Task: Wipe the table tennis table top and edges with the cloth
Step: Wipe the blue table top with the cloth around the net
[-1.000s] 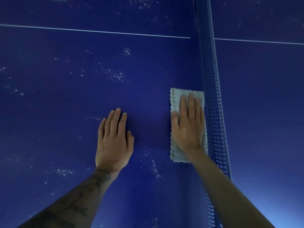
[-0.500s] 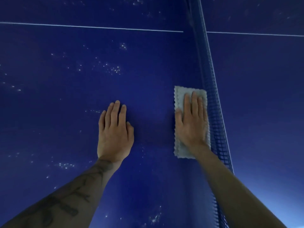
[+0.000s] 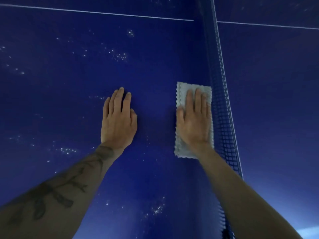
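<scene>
The dark blue table tennis table top fills the view. A pale grey folded cloth lies flat on it, right beside the net. My right hand presses down on the cloth with straight fingers, covering its middle. My left hand rests flat on the bare table, a hand's width to the left of the cloth. Small white specks are scattered over the surface to the left and near the front.
The blue mesh net with its white top band runs from the top of the view down to the lower right, just right of the cloth. A thin white line crosses the table at the far side.
My right hand has pushed the cloth slightly forward along the net. My left hand has stayed flat on the table in nearly the same spot.
</scene>
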